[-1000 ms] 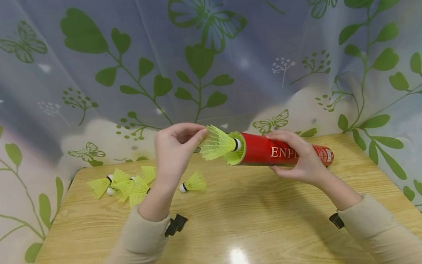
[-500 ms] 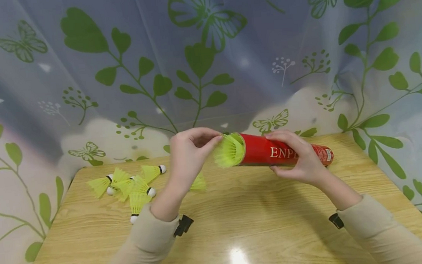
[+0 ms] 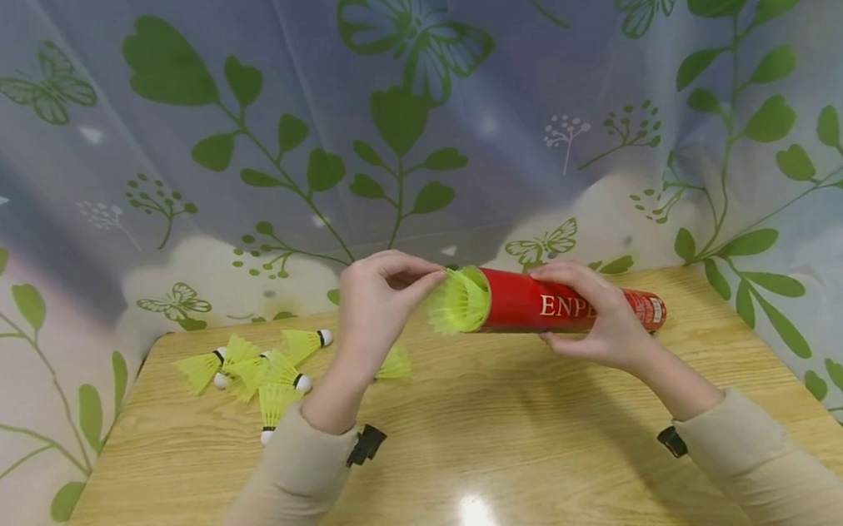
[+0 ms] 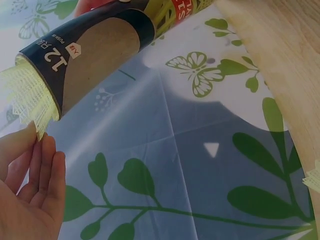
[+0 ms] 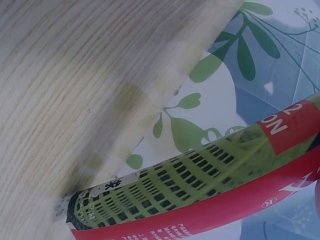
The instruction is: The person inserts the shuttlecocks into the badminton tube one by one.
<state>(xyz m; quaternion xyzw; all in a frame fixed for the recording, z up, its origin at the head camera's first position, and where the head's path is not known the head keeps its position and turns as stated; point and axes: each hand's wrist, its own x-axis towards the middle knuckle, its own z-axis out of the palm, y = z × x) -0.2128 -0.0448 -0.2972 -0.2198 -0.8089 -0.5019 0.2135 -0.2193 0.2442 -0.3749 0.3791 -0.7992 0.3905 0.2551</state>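
My right hand (image 3: 594, 306) grips a red shuttlecock tube (image 3: 515, 298) round its middle and holds it aslant above the table, its mouth facing left. A yellow-green shuttlecock (image 3: 458, 300) sits partly inside that mouth, skirt outward and cork hidden within. With thumb and fingertips, my left hand (image 3: 388, 316) pinches the skirt's edge. The left wrist view shows the same pinch on the skirt (image 4: 32, 100), just outside the dark rim of the tube (image 4: 100, 55). In the right wrist view, the tube (image 5: 170, 192) has a printed mesh pattern and a red side.
Several yellow shuttlecocks (image 3: 277, 401) with white corks lie in a loose group at the left of the wooden table (image 3: 425, 480). Another shuttlecock (image 3: 396, 364) lies partly behind the left hand. A patterned curtain (image 3: 413, 172) hangs along the table's back edge.
My left hand has moved right, pushing the shuttlecock cork-first into the tube's mouth until only its skirt shows. Over the last half second both hands are nearly still. The tube has stayed in place.
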